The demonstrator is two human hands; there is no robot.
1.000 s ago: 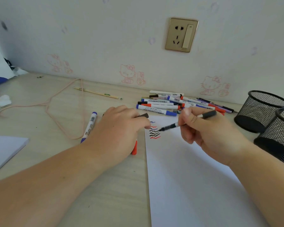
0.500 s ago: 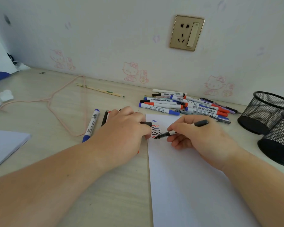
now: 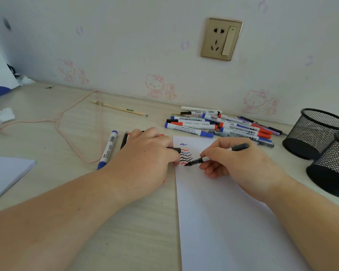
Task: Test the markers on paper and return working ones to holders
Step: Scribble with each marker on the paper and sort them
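Observation:
A white sheet of paper [image 3: 229, 222] lies on the desk with several wavy red, blue and black test lines [image 3: 185, 155] near its top left corner. My right hand [image 3: 241, 165] grips an uncapped black marker [image 3: 207, 159] with its tip touching the paper just below the lines. My left hand [image 3: 145, 161] rests at the sheet's left edge and holds a black cap [image 3: 174, 150] between its fingers. A pile of capped markers [image 3: 219, 125] lies behind the paper. Two black mesh holders [image 3: 313, 133] [image 3: 335, 165] stand at the right.
A blue-capped marker [image 3: 108, 149] and a thin black pen [image 3: 124, 140] lie left of my left hand, red markers partly under it. A pink hanger [image 3: 70, 124], a wooden stick [image 3: 117, 108], a paper stack [image 3: 2, 173] and a wall socket [image 3: 221, 39] are around.
My right hand lowered the black marker from above the paper until its tip touches the sheet below the lines. My left hand stayed put with the cap.

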